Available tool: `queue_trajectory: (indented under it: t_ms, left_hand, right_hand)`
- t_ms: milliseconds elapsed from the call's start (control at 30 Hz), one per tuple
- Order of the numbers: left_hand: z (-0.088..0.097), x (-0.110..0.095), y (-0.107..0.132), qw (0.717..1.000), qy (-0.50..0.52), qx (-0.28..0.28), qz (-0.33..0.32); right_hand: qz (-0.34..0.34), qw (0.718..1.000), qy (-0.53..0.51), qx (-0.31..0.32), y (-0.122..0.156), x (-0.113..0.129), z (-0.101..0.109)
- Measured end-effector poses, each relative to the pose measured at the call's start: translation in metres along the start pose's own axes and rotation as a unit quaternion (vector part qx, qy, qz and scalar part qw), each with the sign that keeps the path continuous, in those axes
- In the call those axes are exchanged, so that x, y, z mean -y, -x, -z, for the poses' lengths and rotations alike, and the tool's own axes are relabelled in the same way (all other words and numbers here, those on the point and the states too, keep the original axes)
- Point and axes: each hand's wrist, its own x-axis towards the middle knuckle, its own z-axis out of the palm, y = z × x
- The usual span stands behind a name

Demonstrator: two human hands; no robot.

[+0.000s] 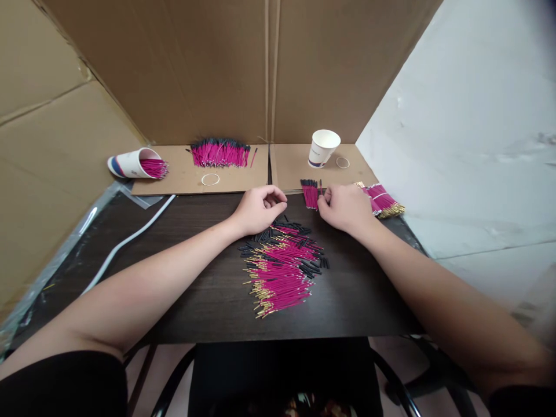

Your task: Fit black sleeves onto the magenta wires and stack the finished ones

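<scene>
Head view: left hand (257,211) and right hand (347,207) curl in, I can't tell their grip; a bump could scatter the lined-up pink sticks (310,196).

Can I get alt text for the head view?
The person's right hand is beside a row of black-tipped pink sticks on a dark table; the left hand, curled, is near a pile of pink sticks and black tubes. Behind, one cup stands, another cup lies sideways.

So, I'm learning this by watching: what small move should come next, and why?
Probably the right hand should nudge the single black-ended pink piece against the small row: it shows beside that hand, just right of the row, with a slight gap between.
</scene>
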Motion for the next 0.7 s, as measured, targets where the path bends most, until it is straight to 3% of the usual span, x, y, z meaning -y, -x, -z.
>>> queue_trajectory:
  t_ms: [200, 533, 700]
  left_hand:
    - [0.000, 0.002, 0.000, 1.000, 0.003, -0.004, -0.008]
    - [-0.001, 0.002, -0.001, 1.000, 0.003, -0.004, -0.007]
    - [0.000, -0.001, -0.001, 1.000, -0.004, -0.002, -0.005]
  right_hand:
    - [-0.019, 1.000, -0.015, 0.016, -0.001, 0.001, 0.003]
    - [-0.023, 0.994, 0.011, 0.108, 0.000, 0.015, 0.017]
    - [-0.019, 0.994, -0.005, 0.106, 0.001, 0.014, 0.017]
